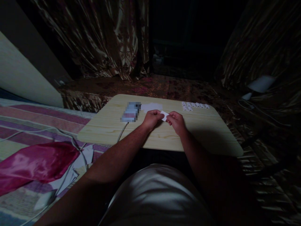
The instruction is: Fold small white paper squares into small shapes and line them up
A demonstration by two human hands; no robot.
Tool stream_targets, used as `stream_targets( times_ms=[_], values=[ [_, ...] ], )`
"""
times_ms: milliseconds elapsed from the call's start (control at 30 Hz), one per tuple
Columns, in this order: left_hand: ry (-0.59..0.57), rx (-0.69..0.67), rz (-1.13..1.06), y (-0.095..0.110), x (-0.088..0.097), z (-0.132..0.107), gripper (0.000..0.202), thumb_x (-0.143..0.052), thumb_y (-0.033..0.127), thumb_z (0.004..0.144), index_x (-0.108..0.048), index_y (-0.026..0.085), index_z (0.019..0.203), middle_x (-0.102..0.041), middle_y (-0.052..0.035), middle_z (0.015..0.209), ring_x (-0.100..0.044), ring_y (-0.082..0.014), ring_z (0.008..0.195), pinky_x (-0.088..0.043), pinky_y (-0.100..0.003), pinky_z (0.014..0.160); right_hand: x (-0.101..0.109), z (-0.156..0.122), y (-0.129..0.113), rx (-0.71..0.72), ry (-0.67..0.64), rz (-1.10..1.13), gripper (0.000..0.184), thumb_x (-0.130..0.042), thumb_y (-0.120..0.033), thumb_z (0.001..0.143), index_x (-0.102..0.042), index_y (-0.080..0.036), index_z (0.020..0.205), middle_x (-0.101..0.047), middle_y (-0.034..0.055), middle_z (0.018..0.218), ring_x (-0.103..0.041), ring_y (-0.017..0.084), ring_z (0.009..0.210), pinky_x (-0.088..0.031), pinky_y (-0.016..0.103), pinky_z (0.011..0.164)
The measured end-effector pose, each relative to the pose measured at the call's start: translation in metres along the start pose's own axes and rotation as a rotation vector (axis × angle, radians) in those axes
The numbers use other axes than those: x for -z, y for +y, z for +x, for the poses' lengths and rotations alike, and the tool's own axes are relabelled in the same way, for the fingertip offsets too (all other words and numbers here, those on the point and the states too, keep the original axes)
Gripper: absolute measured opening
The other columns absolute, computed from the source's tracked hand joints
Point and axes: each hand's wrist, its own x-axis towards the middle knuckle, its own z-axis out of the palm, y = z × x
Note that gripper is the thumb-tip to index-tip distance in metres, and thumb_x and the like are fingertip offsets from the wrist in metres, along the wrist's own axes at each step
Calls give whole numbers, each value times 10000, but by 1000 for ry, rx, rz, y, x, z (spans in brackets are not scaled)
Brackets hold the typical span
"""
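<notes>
Head view: a low wooden table (110, 108) with a pale top stands before the person. Above its middle, the left hand (150, 120) and the right hand (176, 121) are close together, both pinching a small white piece (165, 115), apparently paper. The left thumb and fingers close on its left side, the right ones on its right side. Whether it touches the tabletop cannot be determined.

Left of the hands lies a blurred-out device (130, 113), its content illegible; a cable (121, 132) runs from its near end over the table's near edge. Between device and hands, toward the far edge, is a white patch of loose pieces (152, 106), individual outlines unclear. At the far right, small white folded pieces (197, 105) lie in a row, with a shorter row just in front.

To the left, a striped bed cover (47, 117) bears a glossy magenta cloth item (39, 163) and white papers (84, 156) beside it. Patterned curtains (127, 37) hang behind. A pale lamp (261, 84) is at right, beyond the table.
</notes>
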Motion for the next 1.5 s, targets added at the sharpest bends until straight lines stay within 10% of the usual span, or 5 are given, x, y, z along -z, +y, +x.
stream_targets(
  times_ms=[667, 1500],
  values=[
    [-1, -32, 128, -4, 1, -1, 155, -749, 244, 594, -628, 151, 620, -614, -2, 591, -483, -92, 506, -350, -231, 508, 3, 3, 8, 45, 52, -52, 92, -614, -283, 671, -607, -195, 696, -596, -21, 580, -476, 108, 495, -356, 229, 456],
    [-305, 10, 307, -11, 6, -3, 237, -739, 350, 660, -658, 128, 677, -569, -12, 524, -391, -68, 393, -230, -225, 400, 0, -1, -2, 26, 10, -35, 95, -637, -261, 652, -630, -177, 695, -590, -30, 548, -483, 98, 470, -356, 225, 463]
  ],
)
